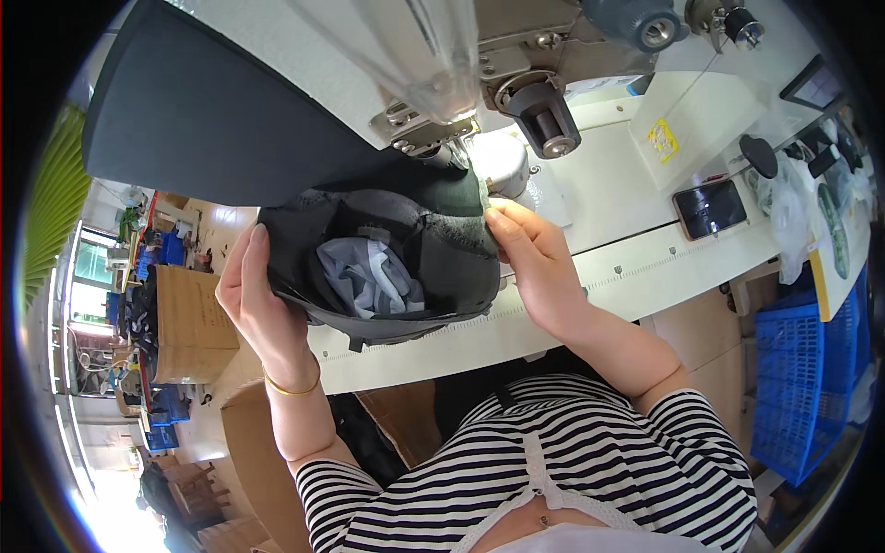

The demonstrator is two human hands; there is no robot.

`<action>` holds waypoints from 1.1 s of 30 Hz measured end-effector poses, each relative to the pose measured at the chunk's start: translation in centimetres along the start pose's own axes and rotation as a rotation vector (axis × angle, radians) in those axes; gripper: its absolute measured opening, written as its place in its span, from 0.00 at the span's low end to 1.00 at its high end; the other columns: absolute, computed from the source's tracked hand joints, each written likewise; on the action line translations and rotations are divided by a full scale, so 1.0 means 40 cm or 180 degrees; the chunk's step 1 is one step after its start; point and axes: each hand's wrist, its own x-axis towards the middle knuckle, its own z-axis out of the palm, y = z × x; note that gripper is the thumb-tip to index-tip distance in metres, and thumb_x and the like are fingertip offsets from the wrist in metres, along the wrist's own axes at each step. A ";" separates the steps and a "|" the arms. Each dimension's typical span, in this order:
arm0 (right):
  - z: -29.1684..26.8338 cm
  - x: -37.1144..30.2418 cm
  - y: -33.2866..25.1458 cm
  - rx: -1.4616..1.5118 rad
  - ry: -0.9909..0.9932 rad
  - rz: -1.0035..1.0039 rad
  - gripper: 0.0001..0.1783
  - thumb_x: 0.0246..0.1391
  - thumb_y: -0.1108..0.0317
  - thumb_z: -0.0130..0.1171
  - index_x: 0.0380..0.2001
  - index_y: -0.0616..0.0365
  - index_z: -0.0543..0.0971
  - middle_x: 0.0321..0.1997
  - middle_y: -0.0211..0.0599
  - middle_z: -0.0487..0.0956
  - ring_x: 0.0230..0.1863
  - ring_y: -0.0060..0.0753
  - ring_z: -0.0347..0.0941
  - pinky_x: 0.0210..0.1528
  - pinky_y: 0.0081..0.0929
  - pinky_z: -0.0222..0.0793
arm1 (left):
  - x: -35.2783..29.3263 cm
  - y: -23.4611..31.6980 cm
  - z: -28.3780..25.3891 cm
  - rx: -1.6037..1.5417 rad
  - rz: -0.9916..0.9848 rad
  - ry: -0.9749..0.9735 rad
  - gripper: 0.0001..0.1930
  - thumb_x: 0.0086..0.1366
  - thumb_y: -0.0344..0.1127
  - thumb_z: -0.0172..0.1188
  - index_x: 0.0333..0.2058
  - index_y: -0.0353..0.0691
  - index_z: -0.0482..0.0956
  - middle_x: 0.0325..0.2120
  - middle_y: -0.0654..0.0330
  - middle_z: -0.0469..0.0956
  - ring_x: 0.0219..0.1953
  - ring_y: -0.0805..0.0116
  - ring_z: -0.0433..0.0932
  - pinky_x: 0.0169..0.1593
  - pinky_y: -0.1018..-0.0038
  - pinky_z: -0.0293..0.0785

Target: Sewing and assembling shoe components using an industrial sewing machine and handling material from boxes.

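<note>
Two hands on my feed: left hand [263, 293], fingers together, clasps the black bag [461, 264] above the worktop's [595, 279] front edge. Right hand [539, 263] pinches its rim beside the sewing machine [341, 69], seemingly (I'd say) for steadiness.

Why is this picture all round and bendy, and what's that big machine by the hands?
A very wide camera on the person's head looks down, so straight things bend. The machine looks like a sewing machine. The person's left hand and right hand hold opposite sides of a dark fabric bag, its open top facing us. Crumpled grey cloth shows inside. The bag's far edge is close under the machine's metal parts. On the white table lies a phone, off to the right.
</note>
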 end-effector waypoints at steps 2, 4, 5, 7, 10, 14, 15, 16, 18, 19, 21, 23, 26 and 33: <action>-0.005 0.000 -0.006 -0.0157 -0.0032 0.0013 0.16 0.66 0.63 0.43 0.40 0.64 0.75 0.30 0.24 0.74 0.31 0.12 0.64 0.36 0.15 0.63 | -0.007 0.003 0.004 -0.0003 0.0010 0.0014 0.13 0.64 0.28 0.52 0.40 0.21 0.77 0.34 0.55 0.80 0.36 0.73 0.77 0.42 0.81 0.70; -0.004 0.001 -0.012 -0.0104 0.0082 0.0142 0.16 0.66 0.63 0.42 0.39 0.64 0.75 0.28 0.22 0.72 0.29 0.11 0.61 0.34 0.14 0.60 | -0.012 0.001 0.004 -0.0006 0.0041 0.0101 0.14 0.64 0.28 0.52 0.42 0.21 0.77 0.35 0.54 0.80 0.36 0.73 0.77 0.43 0.81 0.70; -0.007 0.002 -0.019 -0.0084 0.0088 0.0144 0.16 0.66 0.63 0.42 0.39 0.64 0.75 0.28 0.22 0.72 0.29 0.11 0.61 0.34 0.14 0.60 | -0.017 0.003 0.005 0.0013 0.0040 0.0091 0.14 0.64 0.28 0.52 0.42 0.21 0.77 0.35 0.54 0.80 0.36 0.73 0.77 0.43 0.81 0.70; -0.017 0.006 -0.031 -0.0010 -0.0010 0.0197 0.17 0.65 0.64 0.40 0.42 0.65 0.76 0.31 0.22 0.73 0.32 0.09 0.62 0.36 0.13 0.59 | -0.027 0.005 0.012 0.0023 0.0096 0.0139 0.14 0.63 0.28 0.52 0.42 0.20 0.76 0.35 0.53 0.80 0.37 0.73 0.77 0.44 0.80 0.71; -0.020 0.016 -0.031 -0.0189 0.0197 0.0171 0.17 0.65 0.64 0.40 0.41 0.64 0.76 0.30 0.21 0.72 0.30 0.10 0.60 0.35 0.14 0.57 | -0.034 0.001 0.014 0.0002 0.0143 0.0141 0.14 0.63 0.27 0.52 0.43 0.20 0.75 0.35 0.52 0.80 0.37 0.72 0.77 0.44 0.80 0.71; -0.026 0.024 -0.022 -0.0168 0.0159 0.0020 0.17 0.65 0.63 0.41 0.38 0.64 0.77 0.28 0.20 0.70 0.28 0.10 0.58 0.34 0.14 0.56 | -0.028 -0.002 0.022 -0.0043 0.0177 0.0136 0.14 0.63 0.25 0.52 0.44 0.20 0.75 0.35 0.53 0.80 0.37 0.72 0.78 0.45 0.81 0.71; -0.028 0.023 -0.025 -0.0320 0.0095 -0.0003 0.17 0.65 0.63 0.41 0.37 0.64 0.77 0.28 0.21 0.70 0.29 0.11 0.58 0.34 0.14 0.57 | -0.026 -0.002 0.024 -0.0051 0.0175 0.0158 0.14 0.63 0.25 0.52 0.44 0.20 0.75 0.36 0.52 0.80 0.37 0.72 0.78 0.46 0.81 0.71; -0.029 0.022 -0.028 -0.0472 0.0030 -0.0024 0.17 0.65 0.63 0.42 0.36 0.64 0.77 0.27 0.21 0.70 0.29 0.11 0.59 0.35 0.14 0.57 | -0.024 -0.002 0.026 -0.0059 0.0172 0.0180 0.14 0.63 0.25 0.52 0.45 0.19 0.74 0.36 0.52 0.79 0.38 0.72 0.78 0.46 0.81 0.71; -0.025 0.021 -0.026 -0.0452 0.0055 -0.0039 0.17 0.65 0.62 0.42 0.35 0.65 0.76 0.27 0.21 0.70 0.30 0.11 0.59 0.35 0.14 0.57 | -0.016 -0.011 0.020 -0.0030 0.0187 0.0205 0.15 0.63 0.25 0.52 0.45 0.19 0.74 0.36 0.52 0.79 0.38 0.72 0.77 0.46 0.81 0.71; -0.023 0.021 -0.024 -0.0431 0.0075 -0.0052 0.18 0.65 0.62 0.42 0.35 0.65 0.76 0.27 0.21 0.70 0.30 0.11 0.59 0.35 0.14 0.58 | -0.013 -0.013 0.018 0.0001 0.0203 0.0234 0.15 0.63 0.25 0.52 0.45 0.19 0.74 0.37 0.52 0.79 0.38 0.72 0.77 0.46 0.81 0.71; -0.022 0.021 -0.019 -0.0396 0.0063 -0.0091 0.18 0.65 0.62 0.42 0.35 0.65 0.76 0.27 0.21 0.70 0.30 0.11 0.60 0.35 0.15 0.58 | -0.009 -0.009 0.022 0.0018 0.0188 0.0217 0.15 0.63 0.25 0.52 0.45 0.19 0.74 0.37 0.52 0.79 0.38 0.72 0.77 0.46 0.81 0.71; -0.023 0.021 -0.008 -0.0363 0.0055 -0.0127 0.18 0.66 0.62 0.42 0.35 0.66 0.76 0.28 0.21 0.70 0.30 0.12 0.60 0.35 0.16 0.59 | -0.007 -0.008 0.023 0.0034 0.0168 0.0198 0.15 0.63 0.25 0.52 0.45 0.19 0.74 0.37 0.52 0.79 0.39 0.72 0.77 0.46 0.81 0.71; -0.020 0.013 -0.001 -0.0454 0.0125 -0.0070 0.17 0.66 0.62 0.42 0.36 0.66 0.75 0.28 0.21 0.70 0.31 0.12 0.61 0.35 0.17 0.60 | -0.005 -0.010 0.024 -0.0015 0.0211 0.0181 0.15 0.63 0.26 0.53 0.44 0.19 0.74 0.37 0.53 0.79 0.38 0.72 0.77 0.46 0.81 0.71; -0.013 0.003 -0.031 -0.1051 0.0066 -0.0180 0.21 0.64 0.56 0.40 0.24 0.61 0.66 0.16 0.33 0.63 0.22 0.23 0.62 0.27 0.31 0.60 | 0.027 -0.034 0.018 -0.0050 -0.0080 0.0140 0.12 0.62 0.25 0.53 0.43 0.25 0.75 0.39 0.53 0.79 0.39 0.69 0.78 0.44 0.76 0.74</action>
